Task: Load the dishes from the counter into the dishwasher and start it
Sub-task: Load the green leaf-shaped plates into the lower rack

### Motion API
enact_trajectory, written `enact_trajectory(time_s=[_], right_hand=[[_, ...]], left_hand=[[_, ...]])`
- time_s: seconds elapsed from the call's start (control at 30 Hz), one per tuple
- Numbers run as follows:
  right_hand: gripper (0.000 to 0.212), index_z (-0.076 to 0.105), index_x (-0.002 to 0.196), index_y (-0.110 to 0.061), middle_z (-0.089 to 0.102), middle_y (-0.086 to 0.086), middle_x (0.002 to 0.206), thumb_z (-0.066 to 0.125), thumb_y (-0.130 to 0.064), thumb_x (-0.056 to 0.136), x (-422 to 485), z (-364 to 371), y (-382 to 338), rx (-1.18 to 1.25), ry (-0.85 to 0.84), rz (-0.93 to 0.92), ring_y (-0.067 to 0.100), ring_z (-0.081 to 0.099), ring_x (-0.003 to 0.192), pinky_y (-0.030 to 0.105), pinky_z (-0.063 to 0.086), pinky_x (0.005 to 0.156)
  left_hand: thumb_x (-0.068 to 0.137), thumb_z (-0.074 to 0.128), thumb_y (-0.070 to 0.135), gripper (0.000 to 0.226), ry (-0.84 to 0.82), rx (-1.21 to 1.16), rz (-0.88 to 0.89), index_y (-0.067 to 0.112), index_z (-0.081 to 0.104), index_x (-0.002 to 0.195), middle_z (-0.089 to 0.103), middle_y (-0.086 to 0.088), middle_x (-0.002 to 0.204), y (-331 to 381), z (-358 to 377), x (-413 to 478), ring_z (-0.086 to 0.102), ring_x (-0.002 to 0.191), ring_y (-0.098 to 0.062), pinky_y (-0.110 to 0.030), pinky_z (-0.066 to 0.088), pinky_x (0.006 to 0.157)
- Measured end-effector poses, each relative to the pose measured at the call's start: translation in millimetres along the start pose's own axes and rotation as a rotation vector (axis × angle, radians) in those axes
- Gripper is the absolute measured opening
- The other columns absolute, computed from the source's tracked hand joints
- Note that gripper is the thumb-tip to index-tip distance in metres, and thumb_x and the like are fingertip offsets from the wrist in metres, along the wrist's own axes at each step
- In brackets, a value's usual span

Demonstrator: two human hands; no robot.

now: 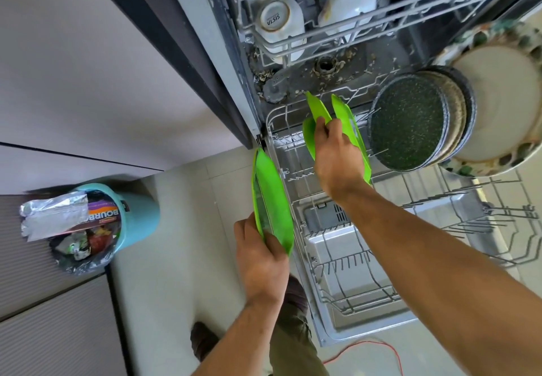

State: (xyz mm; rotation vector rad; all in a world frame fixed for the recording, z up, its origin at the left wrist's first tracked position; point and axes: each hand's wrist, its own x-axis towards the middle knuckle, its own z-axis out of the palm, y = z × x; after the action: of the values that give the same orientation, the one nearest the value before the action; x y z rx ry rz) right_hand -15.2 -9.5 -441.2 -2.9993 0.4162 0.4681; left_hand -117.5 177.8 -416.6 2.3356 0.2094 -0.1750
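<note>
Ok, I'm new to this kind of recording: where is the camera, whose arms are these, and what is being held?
There is no machine here: a person wears a wide-angle camera on the head, so this single view looks down along their own two bare arms. The open appliance is a dishwasher, its lower rack pulled out. The right hand pinches a green plate with its fingers, on edge in that rack, beside a second green plate and some dark speckled plates. The left hand grips what looks like a small green stack beside the rack, not yet loaded. White mugs sit upside down in the upper rack. The turquoise bin on the left stands on the floor.
</note>
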Motion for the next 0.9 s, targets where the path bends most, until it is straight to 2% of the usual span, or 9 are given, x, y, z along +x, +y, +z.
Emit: enact_trajectory(time_s=[0.1, 0.23, 0.37, 0.47, 0.6, 0.7, 0.77, 0.9], right_hand=[[0.062, 0.026, 0.152, -0.001, 0.045, 0.021, 0.13, 0.049, -0.002, 0.094, 3, 5, 4, -0.013, 0.007, 0.032, 0.035, 0.064, 0.093, 0.045, 0.057, 0.062], [0.063, 0.027, 0.153, -0.003, 0.045, 0.024, 0.131, 0.047, 0.0, 0.093, 5, 9, 0, 0.017, 0.003, 0.027, 0.039, 0.066, 0.087, 0.045, 0.055, 0.059], [0.068, 0.029, 0.153, -0.011, 0.045, 0.024, 0.127, 0.052, 0.001, 0.09, -2, 12, -9, 0.034, -0.019, 0.013, 0.038, 0.067, 0.08, 0.045, 0.056, 0.056], [0.07, 0.021, 0.156, -0.016, 0.041, 0.024, 0.132, 0.049, -0.001, 0.093, -6, 13, -13, 0.035, -0.065, 0.021, 0.038, 0.067, 0.084, 0.043, 0.056, 0.059], [0.066, 0.014, 0.155, -0.004, 0.036, 0.031, 0.141, 0.042, -0.003, 0.096, -4, 8, -3, -0.035, -0.055, 0.019, 0.042, 0.07, 0.086, 0.046, 0.056, 0.062], [0.065, 0.016, 0.151, 0.007, 0.044, 0.03, 0.134, 0.044, -0.005, 0.093, -9, 6, 4, -0.155, -0.027, -0.053, 0.038, 0.071, 0.074, 0.041, 0.054, 0.052], [0.067, 0.019, 0.149, 0.009, 0.047, 0.031, 0.131, 0.047, -0.005, 0.09, -10, 9, 1, -0.2, -0.027, -0.061, 0.035, 0.071, 0.068, 0.038, 0.053, 0.048], [0.064, 0.01, 0.153, 0.008, 0.031, 0.037, 0.146, 0.04, -0.004, 0.097, 7, 19, -2, -0.088, -0.118, 0.088, 0.044, 0.07, 0.093, 0.047, 0.058, 0.066]], left_hand=[[0.083, 0.045, 0.007, 0.029, -0.005, 0.01, 0.015, -0.004, 0.06, 0.105, 0.047, -0.005, 0.097, -3, 1, -1, 0.032, 0.075, -0.002, -0.014, 0.03, 0.071], [0.083, 0.045, 0.007, 0.028, -0.003, 0.012, 0.029, -0.003, 0.06, 0.104, 0.047, -0.004, 0.096, -2, 3, -4, 0.032, 0.074, -0.002, -0.014, 0.03, 0.07], [0.084, 0.041, 0.014, 0.031, 0.001, -0.028, 0.033, -0.001, 0.059, 0.104, 0.046, -0.003, 0.096, 2, 0, -11, 0.035, 0.076, -0.004, -0.016, 0.032, 0.07], [0.083, 0.04, 0.013, 0.031, 0.013, -0.037, 0.038, -0.001, 0.059, 0.104, 0.046, -0.001, 0.096, 1, -3, -12, 0.036, 0.077, -0.004, -0.015, 0.033, 0.071], [0.083, 0.039, 0.016, 0.035, 0.017, -0.042, 0.035, -0.003, 0.059, 0.104, 0.046, -0.002, 0.097, -6, -7, -18, 0.037, 0.077, -0.004, -0.013, 0.032, 0.072], [0.084, 0.041, 0.013, 0.032, 0.003, -0.032, 0.011, -0.003, 0.06, 0.105, 0.047, -0.003, 0.097, -13, -9, -24, 0.038, 0.077, -0.006, -0.014, 0.033, 0.072], [0.085, 0.038, 0.02, 0.036, -0.003, -0.02, 0.0, -0.001, 0.06, 0.105, 0.047, -0.002, 0.098, -14, -9, -28, 0.038, 0.075, -0.005, -0.016, 0.035, 0.07], [0.085, 0.035, 0.026, 0.04, -0.012, -0.025, 0.002, -0.001, 0.06, 0.102, 0.049, -0.004, 0.096, -13, -9, -28, 0.037, 0.074, -0.004, -0.016, 0.035, 0.068]])
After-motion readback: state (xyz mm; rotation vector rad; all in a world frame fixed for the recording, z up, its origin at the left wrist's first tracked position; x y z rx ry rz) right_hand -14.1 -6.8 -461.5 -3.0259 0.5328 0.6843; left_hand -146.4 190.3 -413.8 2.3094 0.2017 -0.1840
